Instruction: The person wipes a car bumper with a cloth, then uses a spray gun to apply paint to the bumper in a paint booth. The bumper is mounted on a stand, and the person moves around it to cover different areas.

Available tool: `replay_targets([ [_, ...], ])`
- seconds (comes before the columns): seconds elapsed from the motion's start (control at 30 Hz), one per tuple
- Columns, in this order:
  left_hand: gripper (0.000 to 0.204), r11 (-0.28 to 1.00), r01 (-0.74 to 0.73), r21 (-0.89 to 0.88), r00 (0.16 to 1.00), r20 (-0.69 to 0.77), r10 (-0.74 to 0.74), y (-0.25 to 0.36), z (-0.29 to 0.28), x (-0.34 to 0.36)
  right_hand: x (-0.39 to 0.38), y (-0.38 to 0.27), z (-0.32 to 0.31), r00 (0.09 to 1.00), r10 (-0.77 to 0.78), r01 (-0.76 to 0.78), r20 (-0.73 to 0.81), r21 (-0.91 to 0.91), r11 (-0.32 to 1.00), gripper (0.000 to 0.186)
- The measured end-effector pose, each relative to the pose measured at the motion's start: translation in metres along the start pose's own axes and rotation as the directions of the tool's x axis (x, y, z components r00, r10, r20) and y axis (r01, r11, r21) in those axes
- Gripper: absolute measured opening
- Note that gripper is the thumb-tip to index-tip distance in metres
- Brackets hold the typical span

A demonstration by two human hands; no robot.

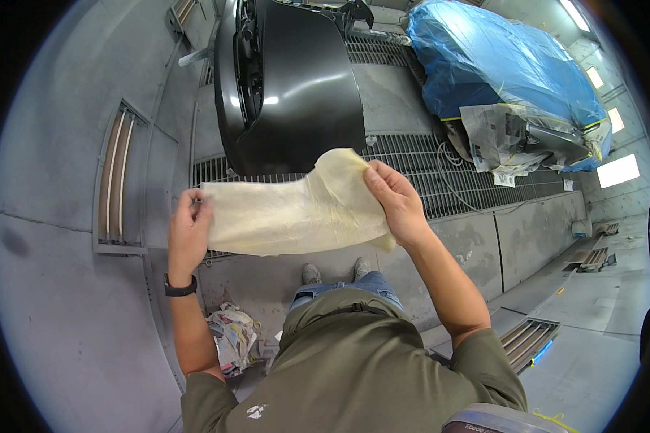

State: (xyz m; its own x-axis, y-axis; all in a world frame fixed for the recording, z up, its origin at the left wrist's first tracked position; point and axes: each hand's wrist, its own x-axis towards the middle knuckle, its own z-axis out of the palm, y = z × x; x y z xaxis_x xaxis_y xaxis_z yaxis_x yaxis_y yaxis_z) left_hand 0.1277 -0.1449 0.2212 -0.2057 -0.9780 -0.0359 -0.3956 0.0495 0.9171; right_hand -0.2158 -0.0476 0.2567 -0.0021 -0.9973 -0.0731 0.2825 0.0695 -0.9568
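Note:
A pale yellow tack cloth (pixel 274 216), thin and lightly creased, is stretched out between my hands in front of my waist. My left hand (pixel 189 227) pinches its left edge, the fingers a little blurred. At the other end, my right hand (pixel 404 206) grips the bunched upper corner with the thumb on top. That end folds over and hangs down below the hand. Just beyond the cloth stands a glossy black car body panel (pixel 310 86), whose lower end comes close to the cloth's upper edge in view.
Floor grating (pixel 440 169) runs under and beside the panel. At far right sits a car covered in blue plastic sheeting (pixel 505 58), with masking paper (pixel 487 133) on its near end. A thin hose (pixel 451 184) lies on the grating. Crumpled paper waste (pixel 231 335) fills a bin at my left.

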Motion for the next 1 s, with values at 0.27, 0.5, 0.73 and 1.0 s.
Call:
replay_targets([
  [0.27,0.085,0.914,-0.175,-0.366,0.559,0.727,0.398,0.026,0.074,0.02,0.033,-0.034,0.035,0.844,0.185,-0.073,0.504,-0.233,0.97,0.031],
  [0.5,0.041,0.536,0.293,-0.792,0.855,0.468,0.223,0.003,0.086,0.004,0.043,-0.004,-0.019,0.937,0.274,-0.33,0.217,0.291,0.898,0.101],
  [0.73,0.027,0.67,0.242,-0.702,0.912,0.4,0.089,-0.026,0.065,0.0,0.002,0.095,-0.033,0.95,0.31,-0.297,0.027,0.378,0.877,0.077],
  [1.0,0.052,0.773,0.275,-0.572,0.926,0.374,-0.053,-0.043,0.054,0.01,0.003,0.064,-0.012,0.973,0.195,-0.216,-0.123,-0.189,0.958,0.066],
])
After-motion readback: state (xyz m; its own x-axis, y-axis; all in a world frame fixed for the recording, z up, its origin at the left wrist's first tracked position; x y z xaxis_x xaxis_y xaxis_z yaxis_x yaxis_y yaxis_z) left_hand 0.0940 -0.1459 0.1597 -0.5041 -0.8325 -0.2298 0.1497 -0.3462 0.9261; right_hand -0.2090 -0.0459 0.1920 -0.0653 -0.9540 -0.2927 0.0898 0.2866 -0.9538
